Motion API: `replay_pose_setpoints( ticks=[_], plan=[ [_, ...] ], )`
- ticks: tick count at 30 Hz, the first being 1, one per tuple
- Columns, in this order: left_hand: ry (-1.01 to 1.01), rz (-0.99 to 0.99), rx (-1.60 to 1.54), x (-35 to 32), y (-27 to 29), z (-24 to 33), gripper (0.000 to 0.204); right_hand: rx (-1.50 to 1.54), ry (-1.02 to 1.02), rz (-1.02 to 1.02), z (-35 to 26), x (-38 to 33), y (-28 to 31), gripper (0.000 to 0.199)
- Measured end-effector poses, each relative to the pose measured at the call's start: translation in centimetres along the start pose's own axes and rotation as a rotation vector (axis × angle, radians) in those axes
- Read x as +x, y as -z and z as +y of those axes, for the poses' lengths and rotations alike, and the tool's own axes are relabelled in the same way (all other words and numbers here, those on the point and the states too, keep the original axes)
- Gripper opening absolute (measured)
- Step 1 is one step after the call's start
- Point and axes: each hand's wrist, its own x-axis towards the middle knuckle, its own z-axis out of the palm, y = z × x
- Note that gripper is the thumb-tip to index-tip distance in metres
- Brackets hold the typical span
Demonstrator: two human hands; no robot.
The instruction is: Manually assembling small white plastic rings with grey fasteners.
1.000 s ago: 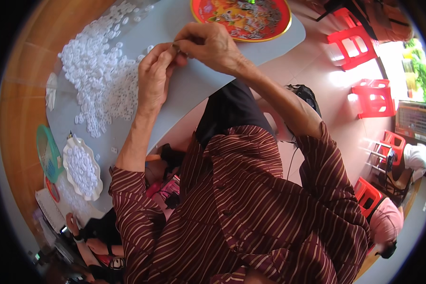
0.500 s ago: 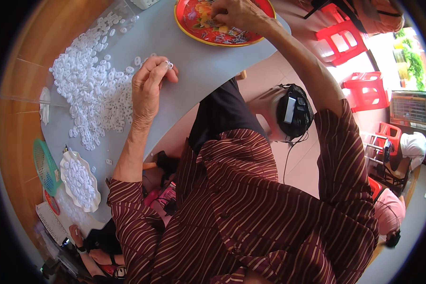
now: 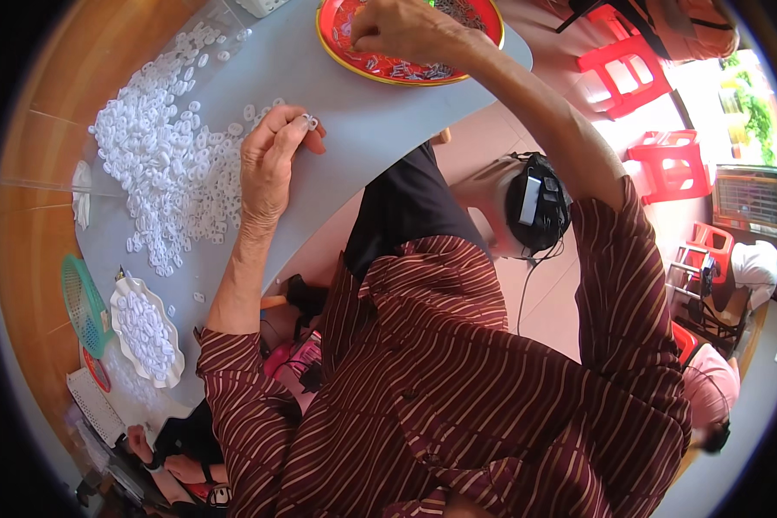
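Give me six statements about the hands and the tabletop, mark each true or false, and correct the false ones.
1. The left hand pinches a small white plastic piece. True.
2. The right hand is over the red tray. True.
3. The two hands touch each other. False: they are apart.
4. The red tray has a blue rim. False: its rim is yellow.
5. A green perforated basket is beside the scalloped white dish. True.
6. The scalloped white dish is empty. False: it holds many white pieces.
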Motion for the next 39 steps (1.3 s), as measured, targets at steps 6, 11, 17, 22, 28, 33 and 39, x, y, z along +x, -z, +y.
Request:
replay_pose_setpoints(
  ticks=[6, 11, 17, 22, 28, 33, 39],
  plan=[
    [-0.005, -0.018, 0.028, 0.2, -0.2, 0.1, 0.020, -0.306, -0.052, -0.050, 0.0, 0.8, -2.6, 0.012],
    [-0.011, -0.054, 0.009, 0.1, 0.4, -0.4, 0.018, -0.245, -0.085, -0.088, -0.2, 0.6, -1.3, 0.012],
    [-0.016, -0.020, 0.029, 0.2, 0.0, -0.4, 0.020, -0.023, -0.075, 0.032, -0.1, -0.1, -0.5, 0.014],
    [-0.015, -0.054, 0.042, 0.2, 0.6, -0.6, 0.018, 0.064, -0.033, 0.150, -0.3, -0.5, -0.6, 0.015],
    [-0.027, -0.022, 0.044, 0.2, 0.1, -0.4, 0.020, 0.070, -0.160, 0.046, -0.9, 0.0, -0.1, 0.013],
    [-0.028, -0.019, 0.039, 0.2, -0.1, -0.1, 0.020, 0.000, 0.003, 0.071, -0.5, 0.3, -0.7, 0.017],
    [-0.013, -0.033, 0.044, 0.2, -0.1, -0.1, 0.020, -0.640, 0.281, -0.024, 1.6, 1.6, -3.4, 0.015]
  ],
)
